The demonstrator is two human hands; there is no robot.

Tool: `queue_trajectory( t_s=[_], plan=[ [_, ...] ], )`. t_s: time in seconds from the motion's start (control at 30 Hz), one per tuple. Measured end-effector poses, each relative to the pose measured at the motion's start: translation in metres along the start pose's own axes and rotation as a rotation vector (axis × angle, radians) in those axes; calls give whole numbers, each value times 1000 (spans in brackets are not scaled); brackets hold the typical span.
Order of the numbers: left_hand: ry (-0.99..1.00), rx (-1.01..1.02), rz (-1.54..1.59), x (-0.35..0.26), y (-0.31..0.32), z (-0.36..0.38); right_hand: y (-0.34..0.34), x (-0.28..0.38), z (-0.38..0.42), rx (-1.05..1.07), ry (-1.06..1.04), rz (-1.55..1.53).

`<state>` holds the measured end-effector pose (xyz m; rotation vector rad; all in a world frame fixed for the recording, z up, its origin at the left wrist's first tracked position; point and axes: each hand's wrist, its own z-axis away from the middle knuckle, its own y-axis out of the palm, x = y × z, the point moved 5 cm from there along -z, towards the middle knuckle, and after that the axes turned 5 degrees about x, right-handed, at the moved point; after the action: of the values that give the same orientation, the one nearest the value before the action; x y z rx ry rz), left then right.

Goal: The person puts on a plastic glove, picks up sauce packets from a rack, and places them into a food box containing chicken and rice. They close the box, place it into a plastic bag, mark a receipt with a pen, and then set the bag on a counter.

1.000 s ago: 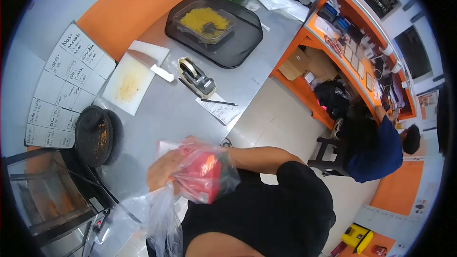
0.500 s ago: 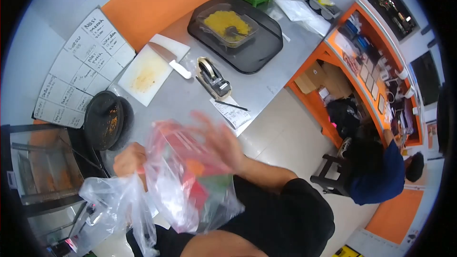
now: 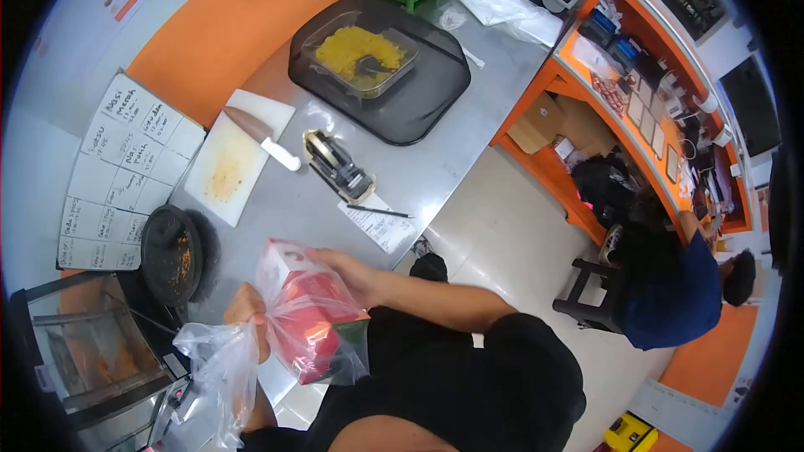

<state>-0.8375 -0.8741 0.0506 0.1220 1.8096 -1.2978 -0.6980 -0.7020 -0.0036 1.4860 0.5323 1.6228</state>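
Note:
A clear plastic bag (image 3: pixel 310 318) with a red, white and green item inside hangs at the table's near edge. My left hand (image 3: pixel 244 308) is closed round the bag's gathered neck, and the loose handles trail down to the left. On the bag's upper right side rests my right hand (image 3: pixel 347 276), its fingers partly hidden behind the plastic. Beyond them on the table lie a receipt (image 3: pixel 381 228), a black pen (image 3: pixel 381 212) and a tape dispenser (image 3: pixel 339 169).
A knife (image 3: pixel 260 136) lies on a white cutting board (image 3: pixel 219 169). Left of my hands is a black pan (image 3: pixel 172 255). A black tray (image 3: pixel 419 105) holds a container of yellow food (image 3: pixel 356 52). A seated person (image 3: pixel 674 297) is at the orange counter.
The view has shifted. My right hand has come down against the bag, which was spread wider and now looks more compact. My left hand still grips its neck.

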Motion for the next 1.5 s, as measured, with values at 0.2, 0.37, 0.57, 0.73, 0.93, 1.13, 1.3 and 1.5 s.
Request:
queue_trajectory(
  t_s=[0.2, 0.37, 0.57, 0.73, 0.93, 1.13, 1.3, 1.5],
  plan=[
    [-165, 62, -56, -14, 14, -1, -31, 67, -22, 431, -542, 609],
    [-263, -199, -154, 3, 94, 20, -172, 155, -23, 101, -300, 1118],
    [-246, -362, -243, 23, 139, 18, -394, 362, -39, -1203, -800, 1414],
    [-209, -379, -274, 35, 141, 11, -425, 394, -84, -1163, -541, 1683],
    [-166, -394, -292, 48, 140, 13, -418, 413, -97, -1127, -350, 1661],
    [-147, -348, -323, 60, 132, 7, -321, 500, -109, -690, 392, 2281],
    [-359, -242, 346, 102, 140, 18, -228, 524, -86, -666, 587, 2325],
    [-161, -173, 182, 70, 125, -2, -109, 449, -27, -373, -468, 2220]
  ],
)
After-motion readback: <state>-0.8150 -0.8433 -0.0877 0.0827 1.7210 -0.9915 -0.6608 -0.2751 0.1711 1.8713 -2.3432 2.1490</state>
